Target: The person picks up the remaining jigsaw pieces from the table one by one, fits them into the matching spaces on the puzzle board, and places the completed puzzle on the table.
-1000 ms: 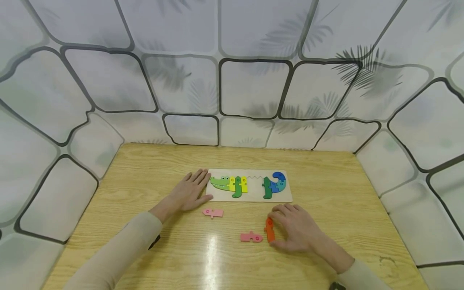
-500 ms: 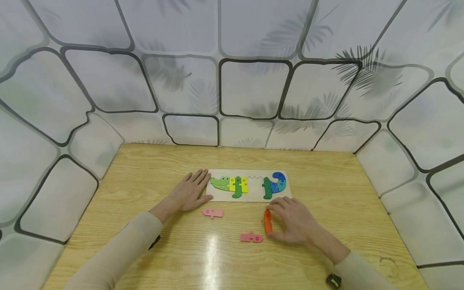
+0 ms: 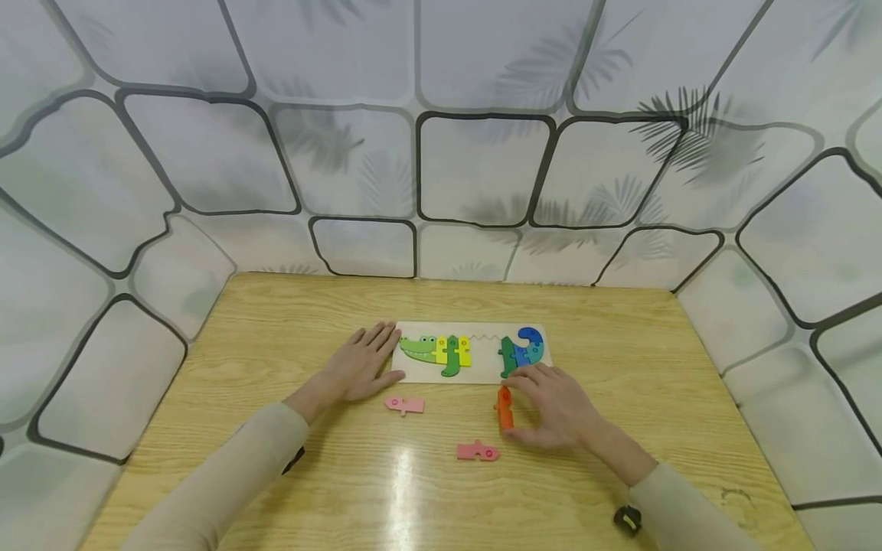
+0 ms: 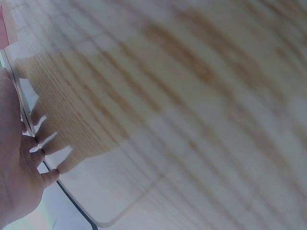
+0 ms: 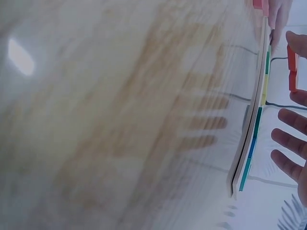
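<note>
The puzzle board (image 3: 485,375) carries a green crocodile head (image 3: 417,349), yellow and green pieces, a dark green piece (image 3: 507,355) and a blue tail (image 3: 532,340); a bare stretch lies between the yellow and dark green pieces. My left hand (image 3: 358,366) lies flat, fingers spread, its fingertips at the board's left edge. Between thumb and finger my right hand (image 3: 560,405) pinches the orange piece (image 3: 505,409) by its ends, just in front of the board's lower edge. In the right wrist view the orange piece (image 5: 292,69) is held off the table, the other fingers extended.
A pink piece (image 3: 405,405) lies in front of the board's left part, and another pink piece (image 3: 478,451) sits nearer the front of the wooden table (image 3: 331,474). A patterned wall (image 3: 365,168) stands behind the table.
My right hand has moved away from me and slightly left with the orange piece, from beside the nearer pink piece up to the board's edge. My left hand has stayed still.
</note>
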`<state>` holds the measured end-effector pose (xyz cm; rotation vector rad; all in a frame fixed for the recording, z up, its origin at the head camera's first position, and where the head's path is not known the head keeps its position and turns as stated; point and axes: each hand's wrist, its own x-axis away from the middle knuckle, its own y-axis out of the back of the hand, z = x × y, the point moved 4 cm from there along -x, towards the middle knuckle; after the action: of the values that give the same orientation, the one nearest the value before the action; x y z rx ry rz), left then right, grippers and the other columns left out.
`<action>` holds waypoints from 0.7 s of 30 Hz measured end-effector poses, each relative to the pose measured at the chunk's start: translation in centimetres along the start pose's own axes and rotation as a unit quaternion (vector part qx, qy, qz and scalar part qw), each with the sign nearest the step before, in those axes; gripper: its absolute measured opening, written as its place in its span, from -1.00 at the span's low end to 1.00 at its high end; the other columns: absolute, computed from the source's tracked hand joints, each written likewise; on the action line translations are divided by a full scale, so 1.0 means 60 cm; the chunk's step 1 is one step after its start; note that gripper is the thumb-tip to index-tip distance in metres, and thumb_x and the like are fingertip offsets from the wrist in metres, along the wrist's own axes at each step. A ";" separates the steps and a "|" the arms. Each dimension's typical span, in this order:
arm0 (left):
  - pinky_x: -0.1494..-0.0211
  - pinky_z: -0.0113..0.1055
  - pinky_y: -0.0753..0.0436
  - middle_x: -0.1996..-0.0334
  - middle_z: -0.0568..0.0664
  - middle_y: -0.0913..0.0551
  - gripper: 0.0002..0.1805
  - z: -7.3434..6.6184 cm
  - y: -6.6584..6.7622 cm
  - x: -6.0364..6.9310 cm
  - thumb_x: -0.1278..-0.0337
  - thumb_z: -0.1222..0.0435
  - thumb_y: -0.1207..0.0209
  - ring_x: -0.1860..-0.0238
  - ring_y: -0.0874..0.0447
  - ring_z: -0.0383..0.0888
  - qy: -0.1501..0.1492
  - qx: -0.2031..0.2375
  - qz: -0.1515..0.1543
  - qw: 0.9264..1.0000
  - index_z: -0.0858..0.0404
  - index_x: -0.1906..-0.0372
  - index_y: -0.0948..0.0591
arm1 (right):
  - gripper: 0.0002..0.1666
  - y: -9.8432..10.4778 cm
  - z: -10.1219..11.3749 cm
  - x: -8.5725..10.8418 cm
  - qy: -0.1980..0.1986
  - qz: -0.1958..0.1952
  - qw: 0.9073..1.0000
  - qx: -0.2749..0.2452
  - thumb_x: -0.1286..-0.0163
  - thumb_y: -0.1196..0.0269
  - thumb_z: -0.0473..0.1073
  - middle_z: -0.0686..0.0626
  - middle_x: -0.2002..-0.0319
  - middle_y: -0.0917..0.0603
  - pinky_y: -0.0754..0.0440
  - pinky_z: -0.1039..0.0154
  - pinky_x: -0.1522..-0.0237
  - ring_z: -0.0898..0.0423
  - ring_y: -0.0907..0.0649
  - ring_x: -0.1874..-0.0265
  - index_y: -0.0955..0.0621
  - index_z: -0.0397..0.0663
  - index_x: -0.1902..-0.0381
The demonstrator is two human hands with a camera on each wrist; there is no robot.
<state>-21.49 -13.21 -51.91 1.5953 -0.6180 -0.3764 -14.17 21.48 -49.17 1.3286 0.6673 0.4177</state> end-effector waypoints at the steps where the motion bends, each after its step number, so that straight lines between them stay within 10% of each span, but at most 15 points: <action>1: -0.74 0.24 -0.13 -0.73 0.22 -0.01 -0.05 0.000 0.000 0.000 -0.59 -0.26 0.14 -0.74 0.01 0.20 0.000 -0.001 0.000 1.000 0.32 -0.70 -0.04 | -0.17 -0.001 -0.001 -0.001 -0.001 -0.002 1.000 -0.002 -0.13 -0.45 0.49 0.02 -0.16 -0.74 -0.74 -0.04 -0.17 0.01 -0.69 -0.13 -0.69 0.13 -0.20; 21: -0.74 0.24 -0.11 -0.73 0.21 0.02 -0.05 0.000 0.000 0.000 -0.59 -0.26 0.13 -0.75 0.03 0.20 0.004 0.006 0.006 1.000 0.31 -0.71 -0.02 | -0.17 -0.001 -0.009 -0.022 0.027 -0.053 0.998 -0.007 -0.06 -0.52 0.45 0.03 -0.11 -0.75 -0.75 -0.05 -0.15 0.00 -0.71 -0.11 -0.69 0.12 -0.16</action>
<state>-21.51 -13.19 -51.92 1.6033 -0.6247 -0.3587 -15.51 21.02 -49.00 1.2673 0.7741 0.3724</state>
